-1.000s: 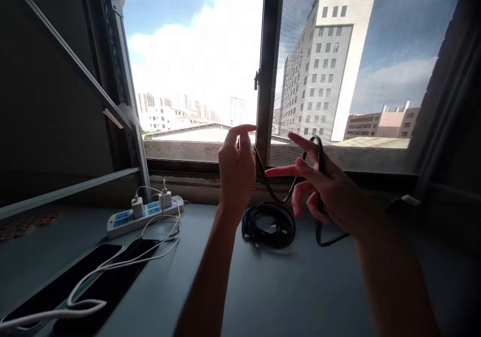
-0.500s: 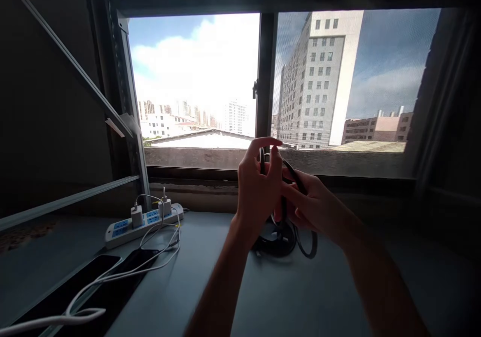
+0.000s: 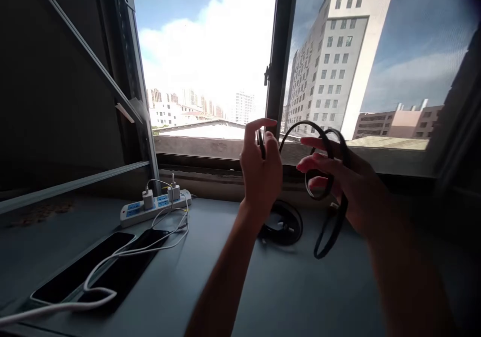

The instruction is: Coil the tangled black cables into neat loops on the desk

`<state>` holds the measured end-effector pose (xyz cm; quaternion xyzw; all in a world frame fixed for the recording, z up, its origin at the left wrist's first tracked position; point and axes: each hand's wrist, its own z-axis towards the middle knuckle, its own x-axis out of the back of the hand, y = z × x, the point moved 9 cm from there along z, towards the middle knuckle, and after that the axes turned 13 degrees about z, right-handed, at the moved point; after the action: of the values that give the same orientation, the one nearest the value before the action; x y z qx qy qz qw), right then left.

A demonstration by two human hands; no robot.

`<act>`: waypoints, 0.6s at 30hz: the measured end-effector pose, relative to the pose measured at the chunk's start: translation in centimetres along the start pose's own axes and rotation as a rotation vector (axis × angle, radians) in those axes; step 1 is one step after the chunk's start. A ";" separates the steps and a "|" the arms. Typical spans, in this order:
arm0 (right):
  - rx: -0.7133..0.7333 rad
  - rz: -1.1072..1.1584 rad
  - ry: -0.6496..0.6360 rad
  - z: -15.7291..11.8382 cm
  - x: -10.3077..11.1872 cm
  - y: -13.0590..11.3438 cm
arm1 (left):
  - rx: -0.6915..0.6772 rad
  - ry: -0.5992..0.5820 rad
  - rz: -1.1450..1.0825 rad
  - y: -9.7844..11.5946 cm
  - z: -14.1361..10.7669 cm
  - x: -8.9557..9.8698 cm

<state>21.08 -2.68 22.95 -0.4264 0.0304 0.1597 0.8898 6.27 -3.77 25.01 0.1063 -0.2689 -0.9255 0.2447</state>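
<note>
My left hand [image 3: 262, 172] is raised in front of the window, its index finger and thumb bent around part of a black cable [image 3: 308, 123]. To the right, my right hand [image 3: 347, 177] carries loose loops of the same cable over and between its partly spread fingers. One length arches from the left hand across to these loops, and another loop hangs below the right hand. Behind and below the hands, a second coil of black cable [image 3: 299, 227] lies on the table. The cable end at my left hand is hidden by the fingers.
On the grey-blue table [image 3: 210, 262], a white power strip [image 3: 130, 219] holds two plugged-in chargers. White charging cables [image 3: 150, 251] run over two dark phones [image 3: 86, 264] at the left. A metal frame [image 3: 143, 101] and the window [image 3: 285, 51] stand behind.
My right hand has moved right and up, away from the left, drawing cable loops with it. The fingers have spread. The view has shifted slightly, while my left hand keeps its grip.
</note>
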 end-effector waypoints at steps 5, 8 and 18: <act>-0.084 -0.132 -0.024 -0.7 -0.8 1.3 | -0.043 -0.469 0.091 0.6 -1.4 -3.6; -0.052 -0.276 -0.017 -0.9 -0.5 0.9 | -0.056 -0.589 0.081 0.8 -2.0 -4.3; 0.249 -0.598 -0.094 -2.4 -0.7 -2.2 | 0.007 -0.775 -0.085 0.0 -2.1 -4.7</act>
<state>21.30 -6.02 23.18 -0.2966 -0.1180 -0.0941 0.9430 11.03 -2.30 23.55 -0.2392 -0.3399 -0.9055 0.0861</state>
